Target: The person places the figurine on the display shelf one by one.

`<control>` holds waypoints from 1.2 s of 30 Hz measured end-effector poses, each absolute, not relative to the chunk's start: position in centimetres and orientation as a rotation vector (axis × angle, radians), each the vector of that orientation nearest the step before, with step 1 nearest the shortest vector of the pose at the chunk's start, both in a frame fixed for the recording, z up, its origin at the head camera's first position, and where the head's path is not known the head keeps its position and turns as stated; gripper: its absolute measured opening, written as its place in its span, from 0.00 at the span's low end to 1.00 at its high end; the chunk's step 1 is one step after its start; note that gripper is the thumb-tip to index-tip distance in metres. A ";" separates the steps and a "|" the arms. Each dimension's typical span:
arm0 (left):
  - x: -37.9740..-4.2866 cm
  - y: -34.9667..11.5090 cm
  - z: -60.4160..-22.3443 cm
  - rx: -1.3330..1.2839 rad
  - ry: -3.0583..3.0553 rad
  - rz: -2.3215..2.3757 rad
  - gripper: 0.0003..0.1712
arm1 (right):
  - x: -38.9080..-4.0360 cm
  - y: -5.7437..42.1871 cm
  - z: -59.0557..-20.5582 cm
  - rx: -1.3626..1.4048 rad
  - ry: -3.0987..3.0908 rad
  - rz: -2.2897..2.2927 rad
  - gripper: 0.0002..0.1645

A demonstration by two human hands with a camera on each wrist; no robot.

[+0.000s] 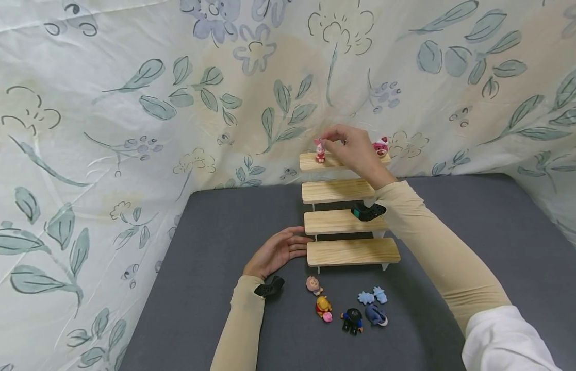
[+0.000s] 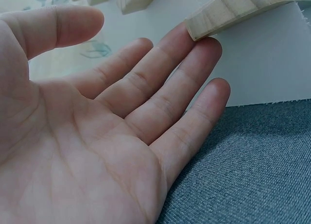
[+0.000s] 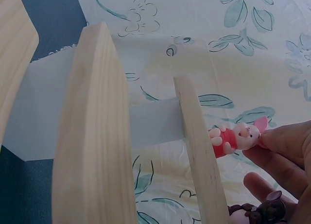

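My right hand (image 1: 355, 148) pinches a pink piglet figurine (image 1: 320, 153) by its ear or head, over the left end of the top step of a wooden display riser (image 1: 352, 252). In the right wrist view the piglet figurine (image 3: 224, 141) sits upright against that top board. A dark brown and pink figurine (image 3: 262, 212) shows below the same hand; the hand hides it in the head view. A dark pink bear figurine (image 1: 380, 148) stands at the top step's right end. My left hand (image 1: 278, 251) has its fingers extended, fingertips touching the riser's lower left side.
In front of the riser lie a peach-coloured figurine (image 1: 313, 285), a yellow bear figurine (image 1: 323, 306), a black figurine (image 1: 352, 320), a blue-purple figurine (image 1: 376, 315) and light blue pieces (image 1: 379, 294). A floral cloth (image 1: 250, 103) hangs behind the grey table (image 1: 223, 226).
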State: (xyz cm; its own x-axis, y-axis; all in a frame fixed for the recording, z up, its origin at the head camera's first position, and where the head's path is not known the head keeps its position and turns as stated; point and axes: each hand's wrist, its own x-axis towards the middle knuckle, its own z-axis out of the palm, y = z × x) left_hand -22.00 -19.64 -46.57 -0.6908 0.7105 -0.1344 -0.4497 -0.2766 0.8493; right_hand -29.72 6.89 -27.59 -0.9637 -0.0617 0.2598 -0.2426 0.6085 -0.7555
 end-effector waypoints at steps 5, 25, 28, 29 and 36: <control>-22.4 -19.8 -46.6 0.361 1.206 2.018 0.24 | -30.1 6.7 -27.6 0.248 -2.634 1.271 0.14; -24.0 -20.4 -46.4 0.370 1.182 1.997 0.24 | -31.0 6.4 -27.2 0.208 -2.648 1.264 0.15; -24.1 -20.3 -46.3 0.368 1.185 1.998 0.24 | -31.1 6.5 -27.1 0.215 -2.644 1.256 0.15; -24.1 -20.3 -46.3 0.367 1.183 1.997 0.24 | -31.2 6.5 -27.1 0.217 -2.644 1.255 0.15; -24.3 -20.3 -46.2 0.373 1.174 1.992 0.23 | -31.0 6.9 -26.4 0.209 -2.617 1.287 0.16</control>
